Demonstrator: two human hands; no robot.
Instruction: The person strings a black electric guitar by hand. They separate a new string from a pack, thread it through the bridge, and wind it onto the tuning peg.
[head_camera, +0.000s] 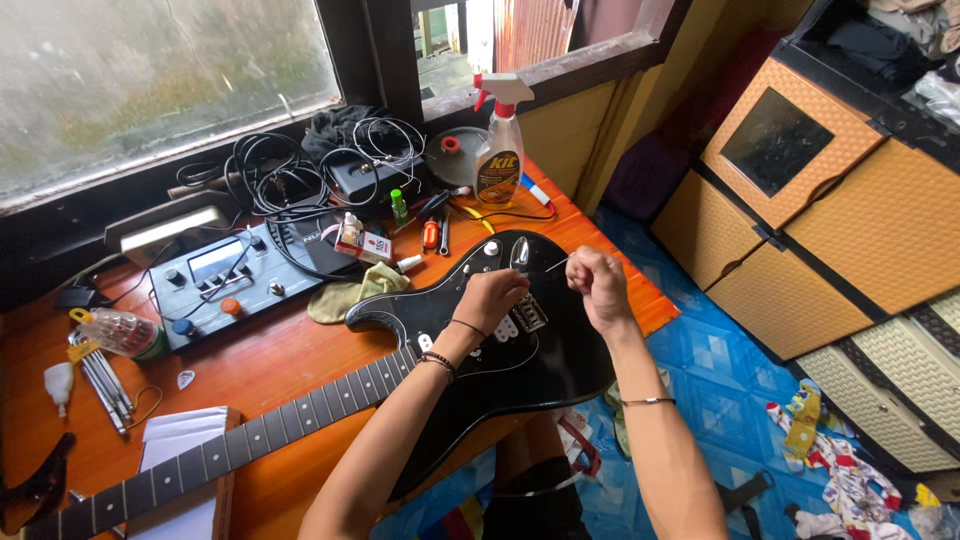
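Observation:
A black electric guitar (540, 360) lies across the orange table (280, 370), its neck (250, 435) running to the lower left. My left hand (492, 298) rests on the guitar body at the bridge (527, 313), fingers curled down onto it. My right hand (600, 285) hovers just right of the bridge, closed on a thin guitar string (556, 264) that sticks out toward the upper left. Both wrists wear thin bracelets.
A grey effects pedalboard (235, 280), coiled black cables (290, 175), a spray bottle (500, 150), a green cloth (355, 292), small tools (100, 380) and a pick (186, 378) crowd the table. Orange woven drawers (820, 190) stand right; clothes litter the blue floor mat (720, 370).

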